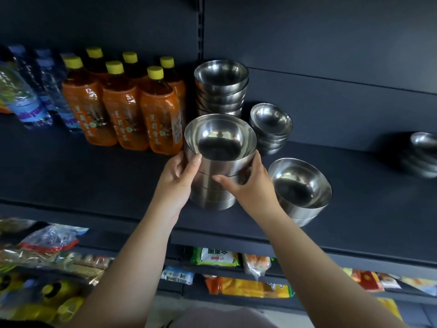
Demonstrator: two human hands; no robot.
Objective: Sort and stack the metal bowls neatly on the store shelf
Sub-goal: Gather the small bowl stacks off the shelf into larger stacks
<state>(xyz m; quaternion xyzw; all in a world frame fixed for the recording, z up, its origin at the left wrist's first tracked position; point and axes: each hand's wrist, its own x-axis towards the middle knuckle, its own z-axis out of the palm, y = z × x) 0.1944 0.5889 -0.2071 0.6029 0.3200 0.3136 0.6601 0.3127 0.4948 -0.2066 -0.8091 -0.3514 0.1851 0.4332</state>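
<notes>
Grip: left hand (176, 177) and right hand (249, 185) clasp front stack (218, 162) on shelf (94, 181) | step: squaring stack | next: likely add side bowls (301, 188), rims level.

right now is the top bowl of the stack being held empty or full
Empty: the top bowl opens upward, showing only bare shiny metal inside, with both hands gripping the stack.

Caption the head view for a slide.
Both hands, left hand and right hand, grip a stack of metal bowls on the shelf.
</notes>
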